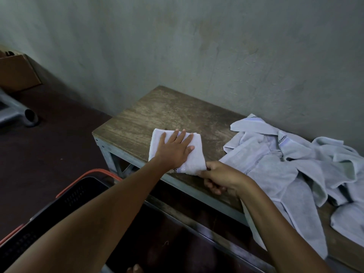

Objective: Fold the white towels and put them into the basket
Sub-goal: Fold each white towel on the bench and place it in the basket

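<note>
Forearms point(98, 213) reach fwd. Folded towel point(194, 154) lies on wooden bench point(157, 113) near front edge; L hand point(173, 148) flat on it, fingers straight; R hand point(220, 178) pinches its near corner. Unfolded towels point(295, 164) heaped just right. Black basket point(78, 194) lower left, beside bench.

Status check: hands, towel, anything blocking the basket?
Left hand flat on folded towel; right hand pinching its near corner. Unfolded towels piled to the right on the table. Basket lower left, nothing in between.

Towels point(275, 164): soft terry cloth, matt. Bench top point(167, 113): worn wood. Basket point(78, 194): perforated black plastic.
</note>
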`<state>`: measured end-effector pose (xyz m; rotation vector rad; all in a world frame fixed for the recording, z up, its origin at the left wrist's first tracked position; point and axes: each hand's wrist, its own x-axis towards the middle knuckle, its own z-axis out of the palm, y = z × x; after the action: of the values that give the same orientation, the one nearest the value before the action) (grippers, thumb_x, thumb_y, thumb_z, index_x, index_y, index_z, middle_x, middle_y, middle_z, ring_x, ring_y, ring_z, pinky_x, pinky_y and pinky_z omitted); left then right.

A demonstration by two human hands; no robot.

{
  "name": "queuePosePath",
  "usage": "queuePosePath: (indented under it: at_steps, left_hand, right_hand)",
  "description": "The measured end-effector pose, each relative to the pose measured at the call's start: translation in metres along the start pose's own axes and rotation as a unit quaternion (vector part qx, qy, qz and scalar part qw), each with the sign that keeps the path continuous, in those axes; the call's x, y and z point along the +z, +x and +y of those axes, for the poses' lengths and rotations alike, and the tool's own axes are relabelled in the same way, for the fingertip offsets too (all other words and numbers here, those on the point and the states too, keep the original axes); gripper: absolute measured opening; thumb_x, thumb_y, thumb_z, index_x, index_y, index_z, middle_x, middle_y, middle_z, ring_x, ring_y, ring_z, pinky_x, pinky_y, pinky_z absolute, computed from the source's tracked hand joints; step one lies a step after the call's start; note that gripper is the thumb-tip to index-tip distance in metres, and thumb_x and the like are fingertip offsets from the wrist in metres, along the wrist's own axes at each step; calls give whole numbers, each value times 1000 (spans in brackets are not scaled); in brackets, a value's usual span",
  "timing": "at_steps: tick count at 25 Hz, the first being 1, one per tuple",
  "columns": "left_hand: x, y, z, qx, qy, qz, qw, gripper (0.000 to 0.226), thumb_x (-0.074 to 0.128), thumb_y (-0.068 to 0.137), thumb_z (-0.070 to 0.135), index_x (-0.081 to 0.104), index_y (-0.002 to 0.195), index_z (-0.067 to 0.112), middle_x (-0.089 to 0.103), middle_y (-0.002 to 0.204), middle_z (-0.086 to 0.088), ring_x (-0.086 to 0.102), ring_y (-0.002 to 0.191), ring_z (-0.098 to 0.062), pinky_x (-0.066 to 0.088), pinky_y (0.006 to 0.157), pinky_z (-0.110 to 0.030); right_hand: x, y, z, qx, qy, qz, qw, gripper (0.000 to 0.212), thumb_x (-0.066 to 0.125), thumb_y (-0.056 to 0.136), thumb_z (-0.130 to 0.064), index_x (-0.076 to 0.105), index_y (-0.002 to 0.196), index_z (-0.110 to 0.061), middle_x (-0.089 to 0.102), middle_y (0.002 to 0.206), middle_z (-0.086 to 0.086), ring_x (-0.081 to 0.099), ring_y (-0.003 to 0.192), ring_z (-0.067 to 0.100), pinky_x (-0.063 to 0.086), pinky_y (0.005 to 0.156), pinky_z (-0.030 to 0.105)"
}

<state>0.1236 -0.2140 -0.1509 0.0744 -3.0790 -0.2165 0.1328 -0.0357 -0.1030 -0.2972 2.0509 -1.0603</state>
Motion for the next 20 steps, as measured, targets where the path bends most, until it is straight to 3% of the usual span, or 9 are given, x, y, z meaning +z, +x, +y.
queuePosePath:
  at_steps: [2,5,8,10,13,14,16,18,20]
  left_hand:
    - [1,-2,0,0,-2,2,1000,52,18,100,44,8,149,30,9,159,3,2,146,-18,4,115,-51]
    - [0,-2,-3,2,-48,16,999,48,25,100,40,26,146,26,21,156,1,12,145,-16,6,116,-48]
    - [-11,-8,-12,13,-158,124,980,34,36,95,33,62,114,21,62,123,0,52,121,-19,28,105,-38]
    - [-18,-22,-25,-45,-176,182,966,32,40,91,32,67,103,21,68,108,1,60,105,-20,35,95,-36]
    - [-26,-60,-49,-187,-167,118,961,31,48,90,35,60,115,20,58,118,-3,52,113,-24,35,98,-40]
    - [-29,-73,-57,-214,-192,70,955,33,49,91,38,58,116,19,59,114,-4,53,110,-25,40,95,-38]
    - [-30,-96,-62,-224,-328,1,918,34,52,91,39,59,115,16,63,93,-2,61,88,-20,47,74,-28]
    - [-25,-109,-58,-204,-444,-20,872,31,59,89,35,59,115,17,62,75,1,59,65,-13,45,61,-23]
    - [-21,-114,-57,-194,-521,0,831,32,64,87,30,57,116,19,60,65,3,58,55,-9,46,58,-26]
  right_hand:
    - [2,-2,0,-22,-20,25,999,9,49,95,-21,56,96,-15,52,49,0,43,32,12,26,35,19]
    - [1,-8,-2,-42,-89,165,981,16,59,89,-27,60,84,-12,60,52,2,50,35,14,38,43,22]
    - [-2,-14,-9,-80,-159,322,930,16,59,86,-33,58,76,-20,64,64,-4,60,56,14,50,57,31]
    - [1,3,-27,-130,-172,367,905,12,53,88,-31,56,79,-24,65,75,-8,61,73,15,51,69,36]
    - [15,49,-60,-215,-199,318,902,21,44,93,-29,56,109,-29,65,112,-1,59,105,22,47,92,41]
    - [22,65,-65,-219,-241,266,907,32,42,95,-33,50,125,-27,57,130,2,51,121,24,39,103,43]
    - [40,89,-62,-192,-366,175,894,54,34,96,-50,27,146,-30,26,155,4,20,144,21,14,117,43]
    - [52,100,-48,-178,-437,170,865,61,23,94,-60,13,149,-36,6,160,0,2,147,17,0,118,45]
    - [54,105,-42,-195,-444,201,851,60,21,94,-61,15,148,-38,7,160,-1,4,147,16,2,118,45]
